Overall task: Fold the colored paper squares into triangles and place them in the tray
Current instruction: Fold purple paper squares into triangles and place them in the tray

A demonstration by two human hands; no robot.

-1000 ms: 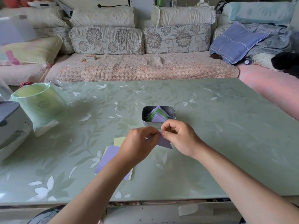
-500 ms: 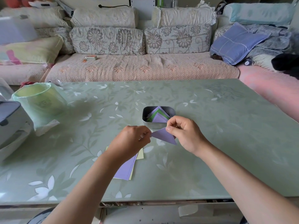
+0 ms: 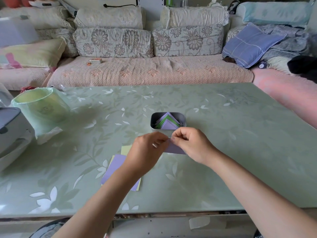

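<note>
A folded purple paper (image 3: 175, 149) is pinched between my left hand (image 3: 145, 152) and my right hand (image 3: 192, 145), just above the table in front of the tray. Most of it is hidden by my fingers. The small grey metal tray (image 3: 183, 117) stands right behind my hands and holds several folded triangles, purple and green. A stack of flat paper squares (image 3: 116, 166), purple on top with yellow beneath, lies under my left forearm.
A green-lined bin (image 3: 39, 105) and a white and grey appliance (image 3: 10, 127) stand at the table's left. The green floral table (image 3: 240, 143) runs wide to the right. A sofa with cushions lies beyond its far edge.
My hands spread apart along the purple paper half a second ago and have now come together again over it. The paper sits lower and closer to my fingers.
</note>
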